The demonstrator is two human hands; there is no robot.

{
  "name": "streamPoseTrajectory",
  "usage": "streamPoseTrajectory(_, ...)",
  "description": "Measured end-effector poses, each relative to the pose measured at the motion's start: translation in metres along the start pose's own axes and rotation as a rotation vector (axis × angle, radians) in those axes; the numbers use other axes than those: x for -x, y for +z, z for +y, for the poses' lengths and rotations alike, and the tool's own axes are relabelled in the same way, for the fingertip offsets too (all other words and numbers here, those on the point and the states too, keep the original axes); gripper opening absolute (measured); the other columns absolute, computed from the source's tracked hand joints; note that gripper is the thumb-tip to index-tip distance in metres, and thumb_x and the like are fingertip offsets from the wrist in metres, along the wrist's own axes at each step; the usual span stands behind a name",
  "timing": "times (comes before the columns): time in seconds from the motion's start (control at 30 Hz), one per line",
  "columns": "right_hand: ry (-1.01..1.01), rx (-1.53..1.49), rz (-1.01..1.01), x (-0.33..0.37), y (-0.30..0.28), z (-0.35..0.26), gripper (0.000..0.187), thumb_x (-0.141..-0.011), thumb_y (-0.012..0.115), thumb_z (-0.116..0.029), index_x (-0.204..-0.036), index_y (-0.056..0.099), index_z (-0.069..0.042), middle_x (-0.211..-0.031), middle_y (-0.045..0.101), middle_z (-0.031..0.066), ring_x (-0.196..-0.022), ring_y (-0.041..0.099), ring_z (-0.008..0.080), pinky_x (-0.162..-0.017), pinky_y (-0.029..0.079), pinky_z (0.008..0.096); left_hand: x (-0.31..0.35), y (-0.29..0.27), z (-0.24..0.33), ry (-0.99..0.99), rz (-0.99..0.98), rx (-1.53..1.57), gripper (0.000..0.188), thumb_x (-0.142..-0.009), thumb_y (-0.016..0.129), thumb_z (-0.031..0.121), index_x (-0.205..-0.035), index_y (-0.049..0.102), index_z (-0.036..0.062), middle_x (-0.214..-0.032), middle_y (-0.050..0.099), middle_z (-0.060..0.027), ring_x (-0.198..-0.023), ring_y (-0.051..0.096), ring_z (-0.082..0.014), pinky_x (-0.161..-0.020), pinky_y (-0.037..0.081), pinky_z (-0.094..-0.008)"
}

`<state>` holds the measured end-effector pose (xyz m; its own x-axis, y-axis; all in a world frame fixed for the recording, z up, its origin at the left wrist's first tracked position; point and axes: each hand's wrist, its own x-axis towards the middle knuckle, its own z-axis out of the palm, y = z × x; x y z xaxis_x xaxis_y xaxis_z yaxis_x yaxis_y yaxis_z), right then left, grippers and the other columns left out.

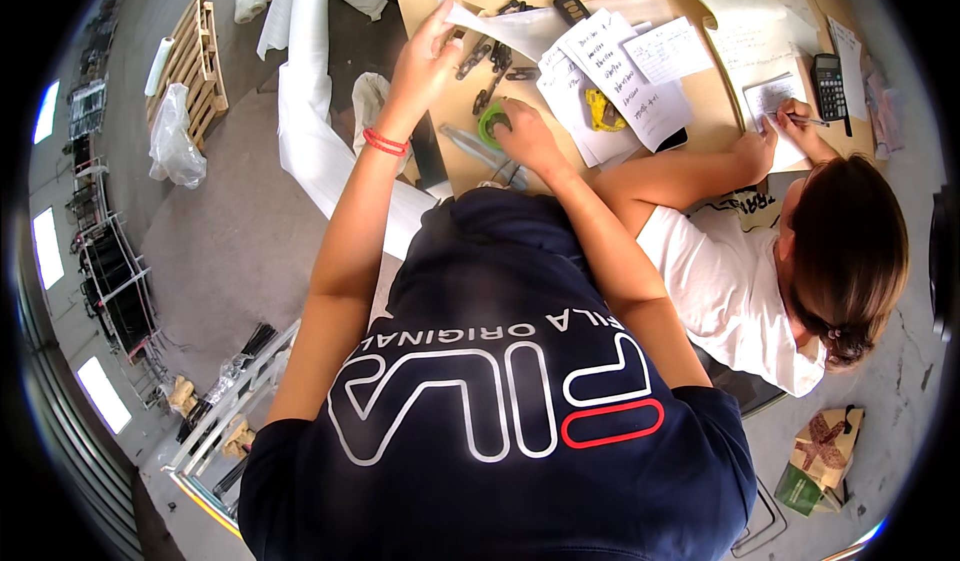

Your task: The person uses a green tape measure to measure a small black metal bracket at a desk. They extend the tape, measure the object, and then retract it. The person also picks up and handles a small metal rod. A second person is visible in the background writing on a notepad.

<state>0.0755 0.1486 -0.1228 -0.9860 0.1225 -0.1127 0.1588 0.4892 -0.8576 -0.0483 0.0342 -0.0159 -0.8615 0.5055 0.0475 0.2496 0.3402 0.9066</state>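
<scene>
My left hand, with a red cord at the wrist, is raised at the table's left edge. Its fingers are closed on the edge of a curled white paper sheet. My right hand rests low over the table, fingers curled on a green ring that looks like a roll of tape. Several dark, chain-like clips lie between my hands, partly under the sheet. Close to the green ring are grey-blue strips. Handwritten papers spread to the right, with a yellow bundle on them.
A person in a white shirt sits close on my right, writing with a pen on a small pad. A black calculator lies beyond. Long white rolled material stands left of the table, and a wooden pallet farther left.
</scene>
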Motion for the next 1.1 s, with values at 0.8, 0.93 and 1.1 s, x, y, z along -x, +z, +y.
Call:
streamPoseTrajectory(0.8, 0.138, 0.466, -0.007, -0.029, 0.046, -0.022, 0.046, -0.072, 0.049, -0.019, -0.110, 0.047, 0.007, -0.115, 0.038, 0.0211, -0.111, 0.032, 0.0349, -0.093, 0.019, 0.0576, 0.005, 0.013, -0.012, -0.096, 0.049, -0.114, 0.051, -0.082, 0.050, 0.008, -0.131, 0.033, 0.0047, -0.119, 0.049, -0.0210, -0.098, 0.053, -0.0147, -0.081, 0.041, -0.0241)
streamPoseTrajectory(0.93, 0.193, 0.397, 0.045, -0.040, 0.050, -0.020, 0.048, -0.073, 0.050, -0.024, -0.108, 0.047, 0.009, -0.117, 0.037, 0.0227, -0.113, 0.031, 0.0361, -0.094, 0.017, 0.0597, 0.012, 0.027, -0.008, -0.099, 0.029, -0.163, 0.052, -0.081, 0.050, 0.007, -0.131, 0.034, 0.0072, -0.125, 0.044, -0.0188, -0.106, 0.050, -0.0195, -0.085, 0.041, -0.0289)
streamPoseTrajectory(1.1, 0.278, 0.121, 0.102, -0.045, 0.041, -0.027, 0.046, -0.072, 0.052, -0.026, -0.101, 0.052, 0.009, -0.110, 0.044, 0.0237, -0.110, 0.034, 0.0372, -0.093, 0.018, 0.0601, 0.018, 0.038, 0.008, 0.006, -0.012, -0.131, 0.051, -0.081, 0.048, 0.004, -0.130, 0.035, 0.0071, -0.131, 0.040, -0.0104, -0.108, 0.049, -0.0213, -0.091, 0.038, -0.0317)
